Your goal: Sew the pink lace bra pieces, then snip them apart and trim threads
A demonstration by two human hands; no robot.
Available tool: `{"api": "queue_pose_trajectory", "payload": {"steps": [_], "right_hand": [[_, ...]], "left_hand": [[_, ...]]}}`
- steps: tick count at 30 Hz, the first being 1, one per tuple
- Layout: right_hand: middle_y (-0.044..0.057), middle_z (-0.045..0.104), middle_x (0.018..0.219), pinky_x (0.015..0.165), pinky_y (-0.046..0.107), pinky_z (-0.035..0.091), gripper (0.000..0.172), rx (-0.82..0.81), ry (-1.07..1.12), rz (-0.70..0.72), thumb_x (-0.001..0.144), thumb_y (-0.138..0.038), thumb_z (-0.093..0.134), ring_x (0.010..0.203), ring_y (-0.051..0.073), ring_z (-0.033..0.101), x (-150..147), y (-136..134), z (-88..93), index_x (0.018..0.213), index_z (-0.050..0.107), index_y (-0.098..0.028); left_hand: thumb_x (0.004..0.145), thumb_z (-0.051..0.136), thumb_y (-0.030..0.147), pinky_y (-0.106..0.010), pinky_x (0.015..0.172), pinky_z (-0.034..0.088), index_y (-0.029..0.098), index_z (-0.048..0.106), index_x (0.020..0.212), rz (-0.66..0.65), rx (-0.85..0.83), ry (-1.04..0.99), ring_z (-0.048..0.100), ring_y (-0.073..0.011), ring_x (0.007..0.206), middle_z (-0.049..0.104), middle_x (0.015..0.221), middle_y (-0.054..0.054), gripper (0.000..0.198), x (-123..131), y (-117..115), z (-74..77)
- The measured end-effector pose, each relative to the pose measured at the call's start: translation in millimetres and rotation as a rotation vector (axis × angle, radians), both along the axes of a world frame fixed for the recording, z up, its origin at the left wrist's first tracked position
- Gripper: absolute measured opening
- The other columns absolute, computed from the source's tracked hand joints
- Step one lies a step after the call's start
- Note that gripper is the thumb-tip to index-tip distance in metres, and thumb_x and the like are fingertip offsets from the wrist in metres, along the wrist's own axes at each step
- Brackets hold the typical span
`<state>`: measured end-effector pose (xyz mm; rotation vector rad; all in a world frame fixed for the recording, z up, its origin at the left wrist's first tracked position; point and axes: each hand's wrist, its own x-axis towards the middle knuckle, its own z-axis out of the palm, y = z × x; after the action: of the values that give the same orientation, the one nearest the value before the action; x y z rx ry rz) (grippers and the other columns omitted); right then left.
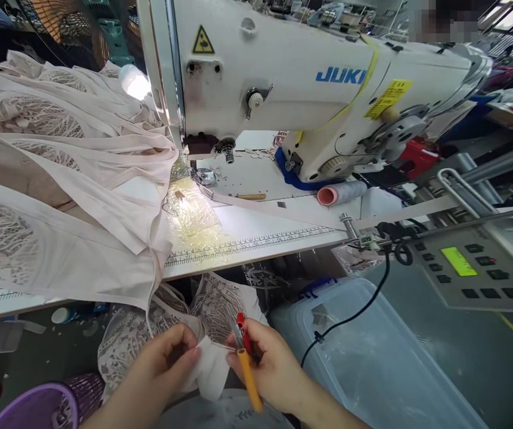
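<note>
My left hand [167, 363] pinches the edge of a pale piece of fabric [213, 369] in front of my lap. Closed around small red-handled thread snips [242, 333] is my right hand [271, 363], its fingertips also at the fabric's edge. An orange rod-like handle [249, 381] sticks out below the snips; whether it belongs to them I cannot tell. Behind the hands hangs a beige lace garment [220, 301], joined by a thin strip to the pile of beige lace garments [104, 262] on the table.
A sewing machine [283, 71] stands on the white table [256, 223], which has a ruler along its front edge. A thread cone [343, 192] lies beside it. At right are a control panel [470, 268] and a clear plastic bin [372, 351]; a purple basket [37, 405] sits lower left.
</note>
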<state>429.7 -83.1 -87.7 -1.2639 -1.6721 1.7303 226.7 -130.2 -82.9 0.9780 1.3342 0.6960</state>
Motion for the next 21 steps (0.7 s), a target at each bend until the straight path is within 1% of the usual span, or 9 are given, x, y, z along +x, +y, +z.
{"api": "queue_pose_trajectory", "payload": {"steps": [3,7,9,11,12,14,17,19,21], "right_hand": [[-0.006,0.039,0.06,0.049,0.023,0.033,0.024,-0.006,0.023,0.005,0.072,-0.031,0.059,0.053,0.011,0.037,-2.0,1.2,5.1,0.066,0.037,-0.022],[-0.005,0.038,0.061,0.049,0.023,0.031,0.021,-0.025,0.04,0.016,0.072,-0.031,0.057,0.054,0.011,0.035,-2.4,1.0,12.2,0.067,0.038,-0.022],[-0.005,0.037,0.061,0.049,0.023,0.03,0.021,-0.02,0.025,0.047,0.072,-0.032,0.056,0.054,0.011,0.035,0.2,0.8,13.7,0.068,0.038,-0.022],[-0.005,0.038,0.063,0.049,0.023,0.03,0.025,0.003,-0.005,0.103,0.074,-0.036,0.057,0.054,0.011,0.035,5.5,3.1,14.6,0.068,0.038,-0.022],[-0.005,0.038,0.064,0.049,0.023,0.03,0.028,0.018,-0.022,0.151,0.075,-0.04,0.058,0.054,0.011,0.035,9.3,6.0,15.2,0.069,0.037,-0.022],[-0.004,0.04,0.066,0.049,0.023,0.03,0.039,0.076,-0.05,0.299,0.074,-0.054,0.058,0.055,0.011,0.035,18.4,15.9,17.0,0.07,0.036,-0.023],[-0.002,0.043,0.068,0.051,0.024,0.032,0.056,0.2,-0.103,0.607,0.069,-0.078,0.048,0.058,0.013,0.037,33.2,37.4,21.0,0.071,0.037,-0.023],[-0.002,0.044,0.068,0.052,0.025,0.033,0.062,0.244,-0.18,0.781,0.069,-0.084,0.04,0.058,0.013,0.039,41.2,50.4,24.5,0.071,0.04,-0.022],[-0.002,0.046,0.066,0.052,0.024,0.034,0.062,0.253,-0.285,0.904,0.071,-0.083,0.041,0.057,0.013,0.041,46.3,58.4,29.2,0.071,0.044,-0.021]], "left_hand": [[0.081,0.056,0.056,-0.021,0.052,0.032,0.018,0.05,0.071,0.035,0.001,-0.022,0.039,-0.0111,0.058,0.045,0.063,0.004,0.039,0.9,-0.2,-1.0],[0.074,0.064,0.057,-0.022,0.056,0.036,0.017,0.059,0.078,0.071,-0.117,-0.164,0.047,-0.0128,0.062,0.056,0.069,0.001,0.04,4.9,2.2,0.7],[0.07,0.068,0.057,-0.023,0.057,0.037,0.015,0.062,0.079,0.06,-0.167,-0.225,0.049,-0.0132,0.063,0.059,0.07,0.0,0.043,7.2,3.9,2.3],[0.066,0.071,0.057,-0.022,0.057,0.037,0.014,0.062,0.074,0.064,-0.185,-0.255,0.049,-0.012,0.061,0.058,0.067,0.0,0.045,9.6,5.4,4.7],[0.064,0.072,0.058,-0.022,0.056,0.036,0.014,0.061,0.072,0.073,-0.191,-0.271,0.048,-0.0112,0.059,0.057,0.065,0.001,0.046,11.1,6.0,6.2],[0.061,0.074,0.058,-0.021,0.054,0.034,0.014,0.059,0.069,0.083,-0.205,-0.314,0.046,-0.0099,0.056,0.056,0.061,0.002,0.047,14.4,7.1,10.1],[0.06,0.075,0.053,-0.021,0.051,0.031,0.015,0.055,0.064,0.075,-0.202,-0.339,0.043,-0.0088,0.053,0.053,0.056,0.003,0.043,19.8,9.0,17.4],[0.061,0.074,0.048,-0.021,0.05,0.029,0.016,0.053,0.062,0.075,-0.196,-0.311,0.041,-0.008,0.051,0.051,0.054,0.004,0.038,23.1,10.2,21.7],[0.063,0.07,0.045,-0.021,0.048,0.026,0.016,0.052,0.061,0.079,-0.195,-0.278,0.036,-0.0073,0.048,0.047,0.052,0.006,0.034,25.9,10.9,24.0]]}}
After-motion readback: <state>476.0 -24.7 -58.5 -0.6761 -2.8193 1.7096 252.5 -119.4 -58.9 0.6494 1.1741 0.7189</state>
